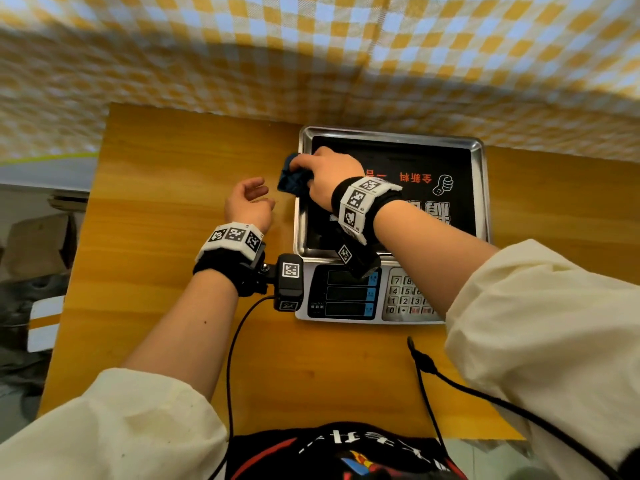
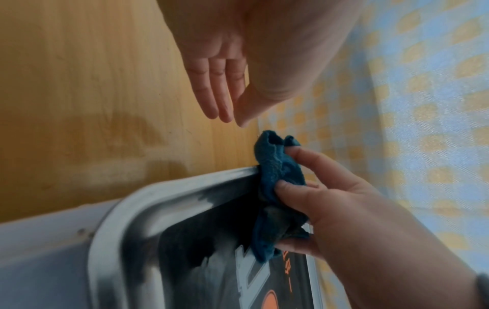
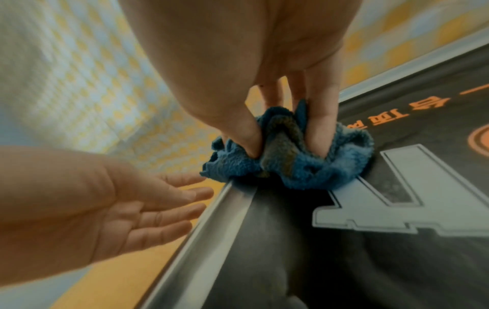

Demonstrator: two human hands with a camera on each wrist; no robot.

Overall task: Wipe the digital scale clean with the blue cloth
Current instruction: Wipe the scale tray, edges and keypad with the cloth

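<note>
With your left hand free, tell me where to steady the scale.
Press the open left hand onto the silver digital scale's steel tray rim from the left: it is raised, bare, nearest, and clear of the crumpled blue cloth the right hand grips.

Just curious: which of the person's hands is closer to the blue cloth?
The right hand: its fingers grip the bunched blue cloth at the left rim of the scale's tray. The left hand hovers open over the wooden table, just left of the cloth, not touching.

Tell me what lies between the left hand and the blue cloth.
Only bare wooden table separates the open left hand from the blue cloth, per the head view.
</note>
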